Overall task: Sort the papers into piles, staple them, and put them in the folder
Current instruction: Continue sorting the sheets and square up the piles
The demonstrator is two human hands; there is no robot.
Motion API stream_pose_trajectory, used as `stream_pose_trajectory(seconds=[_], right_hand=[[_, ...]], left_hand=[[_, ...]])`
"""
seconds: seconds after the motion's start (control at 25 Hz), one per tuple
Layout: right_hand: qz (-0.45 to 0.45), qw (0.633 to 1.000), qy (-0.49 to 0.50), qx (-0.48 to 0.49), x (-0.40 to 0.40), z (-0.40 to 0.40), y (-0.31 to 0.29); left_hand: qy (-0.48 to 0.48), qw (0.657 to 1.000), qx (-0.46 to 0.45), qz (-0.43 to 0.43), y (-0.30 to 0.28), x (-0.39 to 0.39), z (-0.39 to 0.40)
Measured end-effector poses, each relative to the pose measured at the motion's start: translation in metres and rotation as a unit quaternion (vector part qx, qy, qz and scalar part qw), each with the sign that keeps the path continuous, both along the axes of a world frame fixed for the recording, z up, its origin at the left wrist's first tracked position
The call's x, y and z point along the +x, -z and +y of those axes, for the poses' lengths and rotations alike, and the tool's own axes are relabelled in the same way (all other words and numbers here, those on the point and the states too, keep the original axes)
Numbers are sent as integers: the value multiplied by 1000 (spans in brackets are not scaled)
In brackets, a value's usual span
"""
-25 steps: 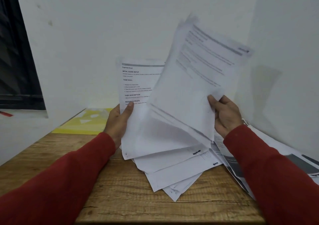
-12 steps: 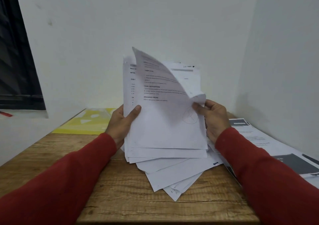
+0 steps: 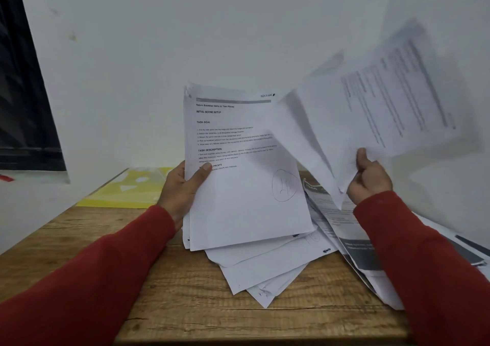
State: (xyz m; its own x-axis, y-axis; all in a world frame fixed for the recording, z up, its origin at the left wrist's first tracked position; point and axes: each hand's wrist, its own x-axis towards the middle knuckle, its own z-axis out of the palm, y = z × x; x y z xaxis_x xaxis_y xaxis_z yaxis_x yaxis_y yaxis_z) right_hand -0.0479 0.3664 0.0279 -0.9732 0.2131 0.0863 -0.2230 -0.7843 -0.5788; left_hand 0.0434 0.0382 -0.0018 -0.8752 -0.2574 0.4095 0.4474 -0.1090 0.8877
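My left hand (image 3: 183, 189) grips a stack of printed white papers (image 3: 244, 176) upright above the wooden table, thumb on the front page, which bears a pen circle low on the right. My right hand (image 3: 368, 178) pinches a few blurred sheets (image 3: 371, 112) by their lower edge, lifted up and off to the right of the stack. Loose white pages (image 3: 267, 268) fan out on the table under the stack. A yellow folder (image 3: 124, 189) lies flat at the back left of the table.
Printed sheets with dark grey bands (image 3: 360, 255) lie along the right side, against the right wall. The wooden table (image 3: 185, 306) sits in a corner of white walls. A dark window frame (image 3: 23, 93) stands at the left.
My right hand has pulled the front sheets off the stack and swung them up and to the right, uncovering a new front page. My left hand has kept its hold.
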Motion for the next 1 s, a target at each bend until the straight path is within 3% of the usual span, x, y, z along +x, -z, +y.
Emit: stream_pose_trajectory(seconds=[0.12,0.44,0.6,0.76,0.88,1.0], right_hand=[[15,1000,-8,5,2,-5,-2],[62,978,-37,198,26,-55,5],[68,969,-40,234,30,-64,12],[64,970,-24,234,28,-61,7],[14,987,74,139,17,-30,0],[22,993,68,90,11,-6,1]], left_hand=[[0,1000,7,-4,0,0,-1],[32,998,44,-16,-3,3,3],[21,999,32,-11,-5,4,4],[12,999,29,-19,-1,0,0],[0,1000,21,-23,0,-2,-2],[-7,999,29,-21,-1,-1,-1]])
